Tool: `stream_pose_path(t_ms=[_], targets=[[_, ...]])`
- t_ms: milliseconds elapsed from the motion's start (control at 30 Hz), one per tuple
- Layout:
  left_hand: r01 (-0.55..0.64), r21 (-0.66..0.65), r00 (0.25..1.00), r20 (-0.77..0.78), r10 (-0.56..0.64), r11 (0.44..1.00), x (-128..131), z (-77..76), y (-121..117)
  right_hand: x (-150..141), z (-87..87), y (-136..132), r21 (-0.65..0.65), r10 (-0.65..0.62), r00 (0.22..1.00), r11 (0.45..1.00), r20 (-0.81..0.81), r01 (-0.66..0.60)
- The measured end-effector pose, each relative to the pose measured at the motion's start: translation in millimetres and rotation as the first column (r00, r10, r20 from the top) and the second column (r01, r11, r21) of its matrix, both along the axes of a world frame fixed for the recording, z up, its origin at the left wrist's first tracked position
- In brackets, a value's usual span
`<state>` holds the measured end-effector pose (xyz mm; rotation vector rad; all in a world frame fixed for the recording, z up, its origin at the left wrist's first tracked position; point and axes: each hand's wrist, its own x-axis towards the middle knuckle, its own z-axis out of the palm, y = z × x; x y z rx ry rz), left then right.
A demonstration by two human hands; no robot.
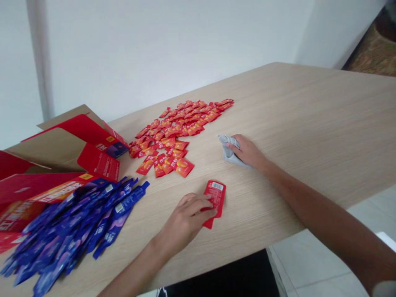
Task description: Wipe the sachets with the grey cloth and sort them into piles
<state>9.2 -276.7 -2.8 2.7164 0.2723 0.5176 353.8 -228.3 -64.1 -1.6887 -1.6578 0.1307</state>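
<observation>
From here I see the left hand (188,218) at the near part of the surface (297,123), palm down, its fingers slightly bent and laid over two red packets (216,196) that overlap; the upper one shows a barcode near its far end, and the lower one pokes out at the near end. Whether those fingers pinch the packets or only rest on them, I cannot quite tell. The right hand (247,152) is farther out and to the right, closed on a grey cloth (230,152), which is bunched under and in front of its fingers and lies against the surface. Beyond the left hand, a wide heap of red and orange sachets (185,119) spreads towards the wall (185,45), many overlapping, with a few fanned out at the near end. To the left of the heap, an open carton (102,161), red outside and brown inside, has its flaps splayed. Just in front of it, a pile of blue pouches (77,227) with narrow necks fans over the surface, some touching the carton. The cloth is to the right of the sachets, apart from them, and the red packets lie between the blue pile and the right forearm. Pale floor tiles (312,260) show below the near edge.
</observation>
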Motion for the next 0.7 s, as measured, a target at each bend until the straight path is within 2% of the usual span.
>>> stream_pose_path(t_ms=[67, 133, 267, 400, 500, 567, 633, 700], targets=[[0.005, 0.118, 0.988, -0.153, 0.013, 0.993, -7.6, -2.6, -9.4, 0.3, 0.0, -0.4, 0.0, -0.006, 1.0, 1.0, 0.003, 0.006], [-0.003, 0.206, 0.973, -0.225, 0.05, 0.979, -13.9, -3.2, -20.9, 0.3, 0.1, -1.2, -0.004, -0.011, 1.0, 1.0, 0.008, 0.011], [-0.032, 0.368, 0.981, -0.167, 0.101, 0.929, -22.3, -3.1, -47.0, -3.9, 3.9, -3.4, -0.011, -0.009, 1.0, 1.0, 0.029, 0.009], [-0.047, 0.417, 0.977, -0.169, 0.128, 0.908, -24.3, -11.6, -64.9, -23.7, 22.5, -12.3, 0.029, 0.05, 0.997, 0.998, 0.065, -0.052], [-0.072, 0.416, 0.981, -0.132, 0.139, 0.906, -24.1, -26.2, -69.8, -54.9, 44.2, -32.3, 0.027, 0.19, 0.974, 0.981, 0.121, -0.195], [-0.111, 0.413, 0.985, -0.074, 0.155, 0.904, -23.7, -36.4, -71.0, -81.4, 54.3, -52.6, -0.054, 0.331, 0.927, 0.944, 0.177, -0.327], [-0.139, 0.403, 0.986, -0.03, 0.165, 0.904, -23.0, -43.4, -71.7, -106.8, 55.7, -74.0, -0.179, 0.488, 0.841, 0.872, 0.236, -0.456], [-0.155, 0.383, 0.985, -0.008, 0.171, 0.911, -21.9, -46.2, -71.8, -125.5, 48.6, -89.8, -0.275, 0.592, 0.747, 0.804, 0.302, -0.526]])
